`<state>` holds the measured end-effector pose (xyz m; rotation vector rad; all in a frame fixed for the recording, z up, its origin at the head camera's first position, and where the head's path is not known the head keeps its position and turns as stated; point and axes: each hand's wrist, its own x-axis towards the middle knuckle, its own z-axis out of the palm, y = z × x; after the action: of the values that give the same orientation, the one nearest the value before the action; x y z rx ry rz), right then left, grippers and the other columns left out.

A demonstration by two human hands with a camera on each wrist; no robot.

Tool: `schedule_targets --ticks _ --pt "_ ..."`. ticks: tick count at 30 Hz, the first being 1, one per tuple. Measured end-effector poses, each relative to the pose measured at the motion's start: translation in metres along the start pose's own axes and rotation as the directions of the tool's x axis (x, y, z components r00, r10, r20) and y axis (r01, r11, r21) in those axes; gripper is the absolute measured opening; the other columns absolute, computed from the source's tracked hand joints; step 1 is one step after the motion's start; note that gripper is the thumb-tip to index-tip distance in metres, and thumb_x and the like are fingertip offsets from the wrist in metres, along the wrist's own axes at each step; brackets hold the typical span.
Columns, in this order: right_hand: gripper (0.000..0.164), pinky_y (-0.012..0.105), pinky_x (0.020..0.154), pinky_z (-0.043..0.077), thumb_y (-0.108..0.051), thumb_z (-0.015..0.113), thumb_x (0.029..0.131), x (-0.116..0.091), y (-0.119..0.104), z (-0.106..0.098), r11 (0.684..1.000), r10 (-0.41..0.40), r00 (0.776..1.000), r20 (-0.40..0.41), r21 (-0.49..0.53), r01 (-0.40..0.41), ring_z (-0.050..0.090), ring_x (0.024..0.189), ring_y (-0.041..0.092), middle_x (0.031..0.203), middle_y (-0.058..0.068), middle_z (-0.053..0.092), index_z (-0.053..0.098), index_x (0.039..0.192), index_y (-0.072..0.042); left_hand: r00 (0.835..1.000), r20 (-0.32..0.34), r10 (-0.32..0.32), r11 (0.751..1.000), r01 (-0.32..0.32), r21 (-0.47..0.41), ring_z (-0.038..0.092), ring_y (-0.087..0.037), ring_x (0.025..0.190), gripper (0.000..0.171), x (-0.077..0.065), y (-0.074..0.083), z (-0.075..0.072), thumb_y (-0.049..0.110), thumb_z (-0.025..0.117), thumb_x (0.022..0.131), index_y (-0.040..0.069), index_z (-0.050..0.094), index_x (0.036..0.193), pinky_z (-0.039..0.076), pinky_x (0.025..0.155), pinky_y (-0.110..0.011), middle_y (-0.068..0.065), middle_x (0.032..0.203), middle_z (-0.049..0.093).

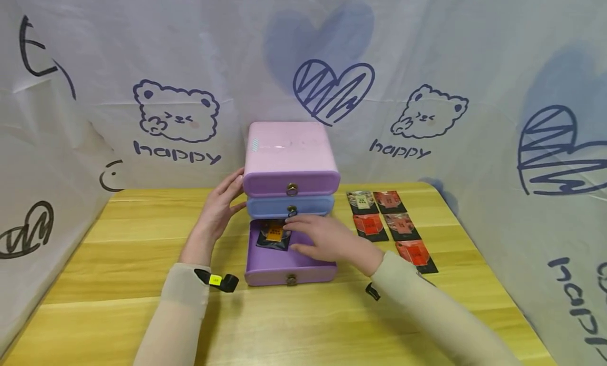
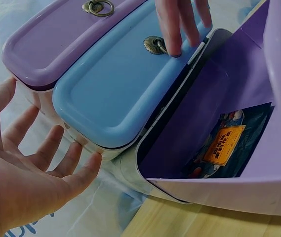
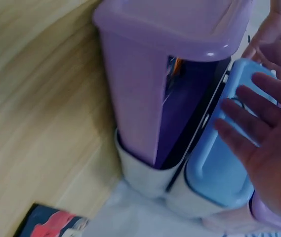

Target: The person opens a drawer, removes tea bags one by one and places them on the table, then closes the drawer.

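A small stacked drawer unit [image 1: 290, 145] has a pink top and purple, blue and purple drawers. Its bottom purple drawer [image 1: 270, 278] is pulled out, and inside lies a dark packet with an orange label [image 2: 226, 143]. The blue middle drawer [image 2: 100, 94] is closed. My left hand [image 1: 217, 210] touches the unit's left side with spread fingers. My right hand [image 1: 327, 238], fingers extended, is above the open drawer, its fingertips at the brass ring pull [image 2: 155, 46] of the blue drawer; whether they press on it I cannot tell.
On the wooden table [image 1: 142, 239], right of the unit, several red and black packets [image 1: 370, 226] lie in two columns. A printed cloth [image 1: 246, 50] hangs close behind the unit and along both sides.
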<state>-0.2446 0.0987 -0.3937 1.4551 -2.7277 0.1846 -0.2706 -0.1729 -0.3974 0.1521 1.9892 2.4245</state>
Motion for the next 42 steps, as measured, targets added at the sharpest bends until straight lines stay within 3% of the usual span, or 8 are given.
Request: schedule_targets --ticks 4,12,23,33,42 --pt "0.054 0.041 0.095 0.041 -0.047 0.050 0.089 0.013 -0.004 0.003 1.000 0.012 0.990 0.141 -0.021 -0.009 0.037 0.121 0.017 0.140 -0.001 0.039 0.041 0.136 -0.023 1.000 0.003 0.003 1.000 -0.003 -0.004 0.039 -0.020 0.118 0.052 0.001 0.000 0.001 0.046 0.057 0.086 0.027 0.046 0.133 0.034 0.098 -0.052 -0.004 0.138 0.041" --pt "0.069 0.038 0.098 0.038 -0.048 0.053 0.087 0.038 -0.011 0.011 0.997 0.069 0.940 0.334 -0.053 -0.054 0.036 0.122 0.017 0.146 0.001 0.030 0.027 0.143 -0.019 1.000 0.007 0.006 1.000 -0.006 -0.001 0.040 -0.018 0.117 0.051 0.002 -0.001 0.001 0.045 0.056 0.087 0.027 0.046 0.133 0.034 0.098 -0.053 -0.004 0.137 0.041" --pt "0.075 0.035 0.100 0.036 -0.049 0.057 0.084 0.066 -0.015 0.024 0.987 0.133 0.890 0.436 -0.139 -0.079 0.038 0.120 0.018 0.144 0.005 0.033 0.027 0.143 -0.013 1.000 0.020 0.018 1.000 -0.018 0.001 0.040 -0.019 0.118 0.050 0.001 -0.001 0.001 0.044 0.055 0.088 0.026 0.046 0.134 0.034 0.098 -0.053 -0.005 0.137 0.041" --pt "0.069 0.038 0.091 0.044 -0.046 0.060 0.082 0.082 -0.012 0.037 0.979 0.144 0.893 0.427 -0.192 -0.066 0.048 0.108 0.019 0.129 0.005 0.050 0.037 0.138 -0.013 1.000 0.015 0.017 1.000 -0.018 0.009 0.040 -0.019 0.118 0.050 0.001 0.000 -0.001 0.045 0.054 0.088 0.027 0.045 0.134 0.034 0.098 -0.053 -0.004 0.138 0.041" --pt "0.052 0.034 0.087 0.047 -0.040 0.061 0.084 0.082 -0.011 0.044 0.968 -0.001 0.933 0.360 -0.233 0.091 0.052 0.101 0.017 0.118 0.004 0.058 0.051 0.128 -0.015 1.000 0.001 0.004 1.000 -0.004 0.013 0.040 -0.018 0.117 0.051 0.000 0.000 -0.001 0.047 0.055 0.087 0.027 0.046 0.133 0.034 0.098 -0.053 -0.003 0.137 0.041"
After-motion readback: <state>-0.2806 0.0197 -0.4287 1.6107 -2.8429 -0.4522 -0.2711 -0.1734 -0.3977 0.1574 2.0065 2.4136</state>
